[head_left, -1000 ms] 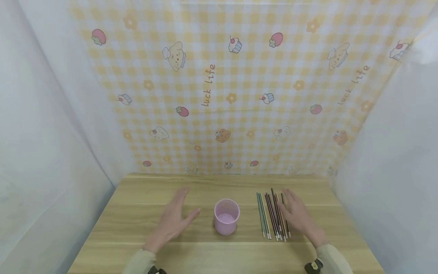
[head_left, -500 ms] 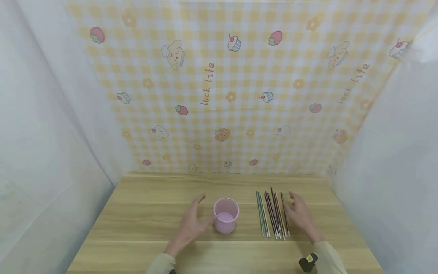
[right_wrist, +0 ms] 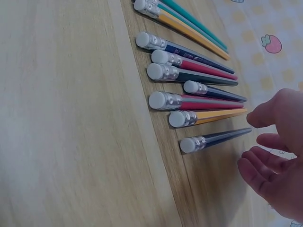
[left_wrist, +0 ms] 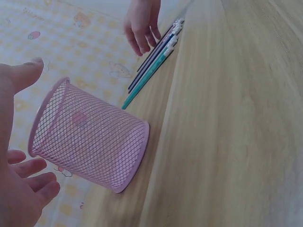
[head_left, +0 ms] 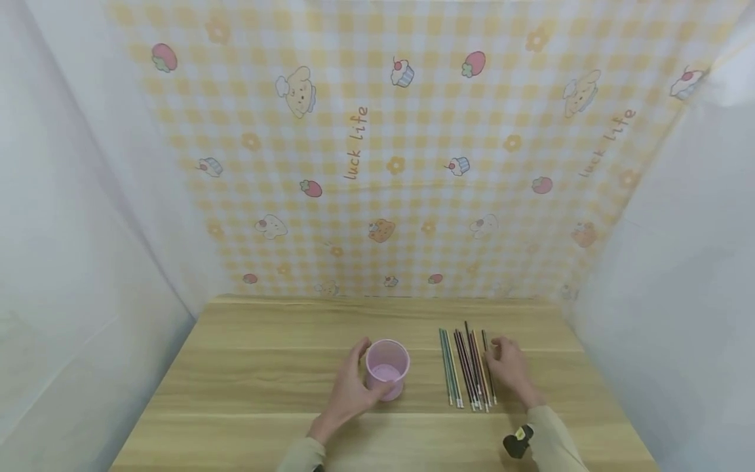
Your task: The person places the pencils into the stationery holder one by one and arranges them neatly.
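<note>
A pink mesh pencil holder [left_wrist: 94,137] stands upright on the table. My left hand [head_left: 349,393] is curved around its left side in the head view, thumb in front and fingers behind. In the left wrist view that thumb and those fingers are spread apart near the rim, with gaps to the mesh. To the right lies a row of several pencils with white erasers, among them a yellow pencil [right_wrist: 208,116] and a green pencil [left_wrist: 144,84]. My right hand [head_left: 510,368] hovers beside the rightmost dark pencil [right_wrist: 218,137], fingers loosely bent and apart from thumb, near its far end.
The wood-grain table [head_left: 265,373] meets a yellow checked cloth [head_left: 413,196] hanging at the back. White sheets hang at the left [head_left: 88,262] and right [head_left: 672,295]. A gap of bare table lies between holder and pencils.
My left hand has moved right, from beside the pencil holder to around it. My right hand has drawn off the pencils to their right edge, its fingers bending more. Pencils and holder have stayed put.
</note>
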`<action>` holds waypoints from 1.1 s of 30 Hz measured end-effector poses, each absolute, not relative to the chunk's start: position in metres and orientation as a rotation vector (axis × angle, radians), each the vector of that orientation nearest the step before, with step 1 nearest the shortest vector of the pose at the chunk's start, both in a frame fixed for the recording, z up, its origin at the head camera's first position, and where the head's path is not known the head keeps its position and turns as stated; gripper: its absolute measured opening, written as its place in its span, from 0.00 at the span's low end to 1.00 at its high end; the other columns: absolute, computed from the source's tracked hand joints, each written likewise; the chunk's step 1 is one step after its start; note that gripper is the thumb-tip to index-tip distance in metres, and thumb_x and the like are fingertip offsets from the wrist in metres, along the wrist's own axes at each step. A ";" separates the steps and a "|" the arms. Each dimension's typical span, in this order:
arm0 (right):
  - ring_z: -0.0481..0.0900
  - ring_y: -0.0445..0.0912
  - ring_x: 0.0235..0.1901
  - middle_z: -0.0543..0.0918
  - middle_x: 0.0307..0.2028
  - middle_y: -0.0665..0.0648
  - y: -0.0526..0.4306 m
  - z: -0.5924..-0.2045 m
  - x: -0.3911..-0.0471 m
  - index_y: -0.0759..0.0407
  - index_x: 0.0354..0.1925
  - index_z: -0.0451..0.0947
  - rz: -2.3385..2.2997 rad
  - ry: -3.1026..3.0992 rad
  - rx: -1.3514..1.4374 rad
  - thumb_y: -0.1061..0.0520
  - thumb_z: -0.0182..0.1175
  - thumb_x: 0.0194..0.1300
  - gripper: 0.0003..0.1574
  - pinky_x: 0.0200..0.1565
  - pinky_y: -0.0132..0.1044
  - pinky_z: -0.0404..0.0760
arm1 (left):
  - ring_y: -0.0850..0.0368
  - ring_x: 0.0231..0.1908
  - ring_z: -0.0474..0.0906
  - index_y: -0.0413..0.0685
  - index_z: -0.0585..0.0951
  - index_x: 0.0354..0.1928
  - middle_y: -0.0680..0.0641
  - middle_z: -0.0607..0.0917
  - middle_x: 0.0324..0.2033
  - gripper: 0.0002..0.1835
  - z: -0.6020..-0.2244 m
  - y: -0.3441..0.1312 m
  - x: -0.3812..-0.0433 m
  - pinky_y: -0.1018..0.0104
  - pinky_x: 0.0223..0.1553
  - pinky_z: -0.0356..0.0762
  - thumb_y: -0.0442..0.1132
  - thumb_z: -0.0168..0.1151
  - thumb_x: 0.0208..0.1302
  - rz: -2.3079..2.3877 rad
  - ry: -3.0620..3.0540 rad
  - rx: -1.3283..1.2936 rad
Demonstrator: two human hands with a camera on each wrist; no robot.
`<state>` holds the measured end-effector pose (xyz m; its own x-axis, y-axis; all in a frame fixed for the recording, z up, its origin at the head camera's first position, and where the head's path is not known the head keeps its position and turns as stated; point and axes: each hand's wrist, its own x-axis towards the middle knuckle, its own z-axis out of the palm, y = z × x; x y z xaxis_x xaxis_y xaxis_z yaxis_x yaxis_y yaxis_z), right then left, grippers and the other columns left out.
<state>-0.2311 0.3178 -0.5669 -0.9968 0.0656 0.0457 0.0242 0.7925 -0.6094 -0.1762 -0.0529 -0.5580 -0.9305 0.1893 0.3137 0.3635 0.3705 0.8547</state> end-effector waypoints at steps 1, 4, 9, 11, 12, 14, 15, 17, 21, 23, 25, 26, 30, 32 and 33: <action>0.79 0.60 0.45 0.78 0.48 0.72 0.318 -0.567 -0.231 0.77 0.60 0.69 0.983 -2.917 -0.078 0.58 0.60 0.70 0.28 0.47 0.54 0.87 | 0.32 0.65 0.71 0.32 0.60 0.73 0.29 0.71 0.68 0.56 -0.560 -0.051 -0.177 0.32 0.65 0.73 0.50 0.80 0.49 -1.619 -2.441 -0.506; 0.80 0.60 0.45 0.78 0.47 0.73 0.318 -0.569 -0.232 0.77 0.59 0.69 0.991 -2.926 -0.092 0.59 0.61 0.69 0.28 0.46 0.54 0.87 | 0.33 0.63 0.74 0.29 0.60 0.73 0.30 0.73 0.65 0.55 -0.565 -0.047 -0.177 0.32 0.64 0.74 0.48 0.80 0.49 -1.647 -2.405 -0.497; 0.80 0.62 0.46 0.78 0.48 0.74 0.320 -0.575 -0.236 0.77 0.57 0.70 1.016 -2.921 -0.115 0.61 0.61 0.68 0.25 0.48 0.55 0.87 | 0.35 0.62 0.75 0.30 0.60 0.73 0.32 0.75 0.64 0.54 -0.572 -0.043 -0.176 0.34 0.65 0.74 0.47 0.79 0.51 -1.684 -2.383 -0.452; 0.80 0.61 0.44 0.79 0.45 0.73 0.321 -0.577 -0.238 0.78 0.54 0.71 1.014 -2.918 -0.115 0.62 0.61 0.67 0.23 0.46 0.54 0.87 | 0.35 0.63 0.74 0.31 0.59 0.73 0.33 0.75 0.64 0.53 -0.574 -0.042 -0.176 0.36 0.66 0.74 0.46 0.79 0.53 -1.726 -2.370 -0.436; 0.81 0.60 0.43 0.80 0.44 0.72 0.322 -0.577 -0.239 0.78 0.53 0.72 1.015 -2.917 -0.121 0.63 0.61 0.66 0.23 0.45 0.53 0.88 | 0.35 0.63 0.74 0.31 0.59 0.73 0.33 0.75 0.65 0.52 -0.574 -0.041 -0.177 0.37 0.67 0.74 0.46 0.78 0.53 -1.746 -2.368 -0.428; 0.81 0.58 0.41 0.81 0.42 0.71 0.322 -0.577 -0.241 0.78 0.51 0.73 1.013 -2.922 -0.130 0.63 0.61 0.64 0.21 0.43 0.51 0.88 | 0.35 0.63 0.74 0.32 0.59 0.73 0.34 0.75 0.64 0.51 -0.575 -0.040 -0.177 0.37 0.67 0.74 0.45 0.78 0.54 -1.783 -2.357 -0.423; 0.82 0.58 0.40 0.82 0.41 0.71 0.322 -0.576 -0.241 0.78 0.50 0.73 1.013 -2.925 -0.135 0.64 0.61 0.63 0.21 0.42 0.51 0.88 | 0.35 0.63 0.75 0.33 0.60 0.73 0.34 0.75 0.64 0.51 -0.575 -0.040 -0.177 0.37 0.66 0.74 0.45 0.78 0.54 -1.794 -2.354 -0.419; 0.82 0.58 0.39 0.82 0.41 0.71 0.322 -0.575 -0.242 0.78 0.49 0.74 1.005 -2.935 -0.152 0.64 0.62 0.62 0.20 0.42 0.51 0.89 | 0.35 0.62 0.75 0.34 0.60 0.74 0.35 0.76 0.63 0.50 -0.576 -0.040 -0.177 0.38 0.66 0.76 0.45 0.77 0.55 -1.798 -2.354 -0.409; 0.82 0.58 0.38 0.83 0.40 0.71 0.319 -0.570 -0.243 0.78 0.47 0.74 0.962 -2.958 -0.181 0.65 0.61 0.60 0.19 0.41 0.51 0.88 | 0.36 0.62 0.75 0.35 0.61 0.73 0.35 0.76 0.63 0.49 -0.575 -0.041 -0.177 0.38 0.66 0.75 0.46 0.77 0.56 -1.815 -2.353 -0.400; 0.82 0.58 0.38 0.83 0.40 0.71 0.318 -0.568 -0.244 0.78 0.46 0.75 0.931 -2.971 -0.189 0.66 0.61 0.59 0.19 0.40 0.51 0.88 | 0.37 0.63 0.75 0.36 0.60 0.73 0.35 0.76 0.64 0.49 -0.575 -0.041 -0.178 0.39 0.67 0.74 0.46 0.77 0.56 -1.842 -2.346 -0.397; 0.82 0.58 0.37 0.84 0.39 0.71 0.317 -0.566 -0.244 0.77 0.45 0.75 0.908 -2.981 -0.196 0.66 0.61 0.57 0.19 0.40 0.52 0.88 | 0.37 0.64 0.74 0.36 0.60 0.73 0.35 0.75 0.65 0.49 -0.574 -0.041 -0.178 0.40 0.69 0.72 0.45 0.77 0.56 -1.863 -2.338 -0.398; 0.82 0.58 0.37 0.84 0.39 0.71 0.317 -0.566 -0.244 0.77 0.45 0.75 0.896 -2.986 -0.199 0.66 0.62 0.56 0.19 0.40 0.52 0.88 | 0.38 0.65 0.74 0.36 0.60 0.73 0.36 0.75 0.65 0.49 -0.575 -0.040 -0.178 0.41 0.70 0.71 0.45 0.77 0.55 -1.877 -2.336 -0.393; 0.82 0.57 0.37 0.84 0.40 0.72 0.318 -0.565 -0.243 0.77 0.45 0.76 0.890 -3.011 -0.223 0.64 0.63 0.56 0.20 0.39 0.51 0.87 | 0.38 0.66 0.73 0.36 0.60 0.74 0.36 0.74 0.65 0.49 -0.576 -0.039 -0.178 0.44 0.72 0.69 0.43 0.77 0.55 -1.906 -2.323 -0.388; 0.82 0.57 0.37 0.83 0.40 0.72 0.319 -0.565 -0.243 0.77 0.46 0.75 0.916 -3.015 -0.240 0.63 0.63 0.57 0.21 0.39 0.49 0.88 | 0.38 0.66 0.73 0.36 0.60 0.73 0.35 0.74 0.65 0.49 -0.577 -0.039 -0.179 0.44 0.72 0.69 0.42 0.77 0.54 -1.916 -2.311 -0.389; 0.82 0.56 0.37 0.83 0.41 0.72 0.319 -0.564 -0.243 0.77 0.47 0.75 0.936 -3.012 -0.249 0.63 0.63 0.57 0.22 0.38 0.49 0.88 | 0.37 0.65 0.73 0.36 0.60 0.73 0.35 0.74 0.65 0.49 -0.578 -0.038 -0.179 0.44 0.72 0.69 0.42 0.77 0.54 -1.913 -2.307 -0.390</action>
<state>-0.2427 0.3187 -0.5644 -0.9873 0.1435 -0.0675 0.1565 0.8127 -0.5613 -0.1786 -0.0385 -0.5777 -0.9599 0.1210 0.2531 0.2711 0.1684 0.9477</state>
